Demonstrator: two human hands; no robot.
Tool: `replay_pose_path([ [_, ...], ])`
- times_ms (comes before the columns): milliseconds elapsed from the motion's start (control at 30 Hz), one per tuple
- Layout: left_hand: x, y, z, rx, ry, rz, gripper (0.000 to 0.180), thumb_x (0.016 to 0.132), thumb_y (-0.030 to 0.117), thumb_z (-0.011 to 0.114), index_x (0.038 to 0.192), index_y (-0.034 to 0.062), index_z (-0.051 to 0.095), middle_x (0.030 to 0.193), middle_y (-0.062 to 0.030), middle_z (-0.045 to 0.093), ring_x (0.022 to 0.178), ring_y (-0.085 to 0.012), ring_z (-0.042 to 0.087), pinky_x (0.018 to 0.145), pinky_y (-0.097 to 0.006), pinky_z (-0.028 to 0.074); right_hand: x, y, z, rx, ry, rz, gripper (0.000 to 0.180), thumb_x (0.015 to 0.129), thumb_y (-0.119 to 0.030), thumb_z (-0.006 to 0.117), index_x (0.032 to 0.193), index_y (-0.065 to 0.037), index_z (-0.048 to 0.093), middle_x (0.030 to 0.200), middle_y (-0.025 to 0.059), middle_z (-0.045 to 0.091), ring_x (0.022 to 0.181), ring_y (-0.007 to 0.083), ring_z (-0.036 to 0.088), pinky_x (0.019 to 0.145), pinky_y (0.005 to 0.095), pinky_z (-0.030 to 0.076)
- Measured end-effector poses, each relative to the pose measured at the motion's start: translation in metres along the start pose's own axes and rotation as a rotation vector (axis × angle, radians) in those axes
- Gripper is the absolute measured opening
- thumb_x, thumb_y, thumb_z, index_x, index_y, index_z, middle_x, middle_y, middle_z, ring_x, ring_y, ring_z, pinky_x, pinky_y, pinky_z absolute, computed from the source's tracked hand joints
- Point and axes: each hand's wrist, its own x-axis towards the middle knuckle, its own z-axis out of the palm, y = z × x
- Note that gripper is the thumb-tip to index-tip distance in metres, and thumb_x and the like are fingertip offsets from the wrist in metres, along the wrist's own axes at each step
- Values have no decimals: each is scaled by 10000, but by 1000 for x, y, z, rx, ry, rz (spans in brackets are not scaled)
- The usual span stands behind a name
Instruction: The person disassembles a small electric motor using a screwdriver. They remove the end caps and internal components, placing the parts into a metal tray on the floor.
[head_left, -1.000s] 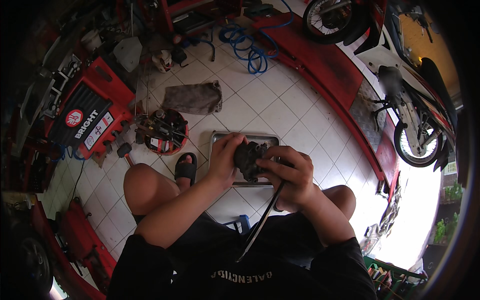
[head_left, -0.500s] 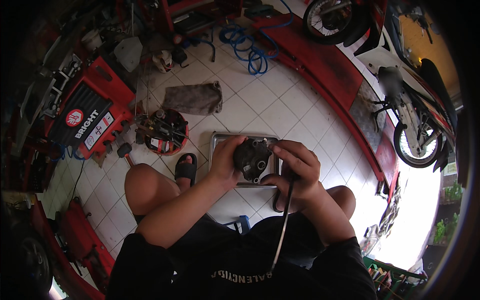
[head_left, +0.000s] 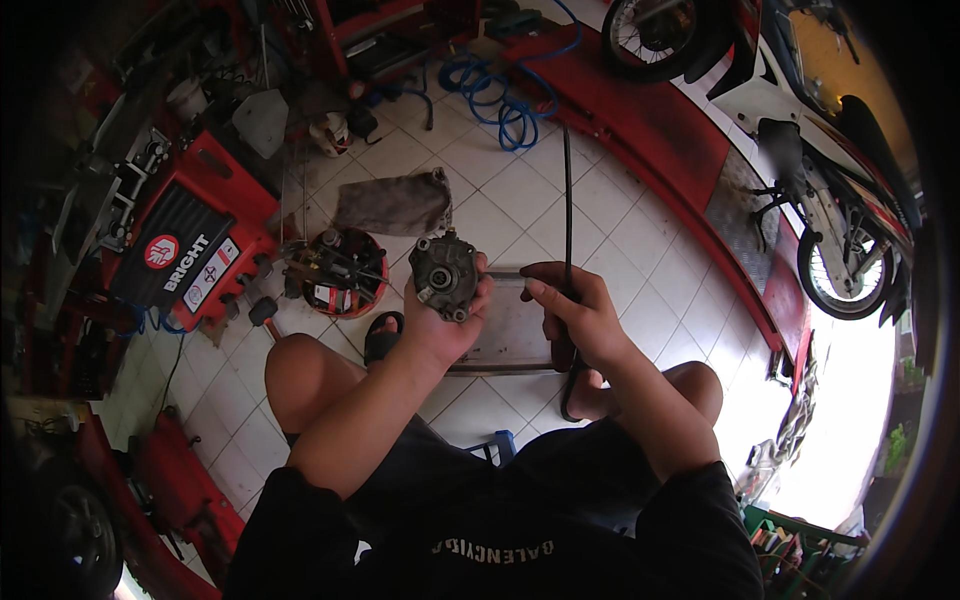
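My left hand [head_left: 452,335] is closed around a dark, greasy metal engine part [head_left: 445,280], a roundish housing with bolt lugs and a central hole facing up. It is held over the left side of a shallow metal tray [head_left: 500,335] on the floor. Over the tray's right side, my right hand [head_left: 580,315] grips a long thin dark rod [head_left: 568,200] with a thicker handle end below the fingers. The rod points away from me. Its thumb and forefinger come together at the tip; whether they pinch something small is hidden.
A grey rag [head_left: 395,203] lies beyond the tray, beside a round red tub [head_left: 345,270] of tools. A red machine [head_left: 190,240] stands at left, near a hammer [head_left: 263,312]. Blue hose [head_left: 510,110] coils at the back. A red ramp [head_left: 660,150] and motorcycle [head_left: 810,210] are at right.
My left hand has moved left with the engine part, now turned hole-up and out of the right hand's reach. The rod has swung from pointing toward me to pointing away.
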Motion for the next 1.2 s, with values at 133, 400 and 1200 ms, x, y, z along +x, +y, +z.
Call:
replay_pose_path([
  [133, -2, 6, 1, 49, -93, 18, 263, 973, 319, 549, 1036, 80, 640, 931, -111, 569, 747, -242, 577, 479, -255, 432, -7, -6, 4, 46, -63, 40, 378, 971, -255, 693, 1191, 48, 641, 897, 62, 687, 533, 70, 535, 483, 236, 440],
  [400, 0, 2, 0, 202, -23, 71, 217, 989, 315, 536, 960, 101, 566, 907, -107, 583, 781, -244, 607, 571, -306, 500, -26, -11, 16, 113, -172, 44, 340, 913, -157, 759, 1193, 7, 655, 861, 43, 651, 530, 57, 515, 468, 222, 407],
  [1200, -2, -22, 13, 309, 25, -65, 337, 1042, 411, 492, 896, 111, 540, 913, -86, 566, 905, -226, 598, 798, -362, 525, -25, -19, -5, 175, -234, -111, 355, 842, -159, 824, 1081, 15, 628, 856, -1, 641, 548, 19, 537, 475, 208, 402],
])
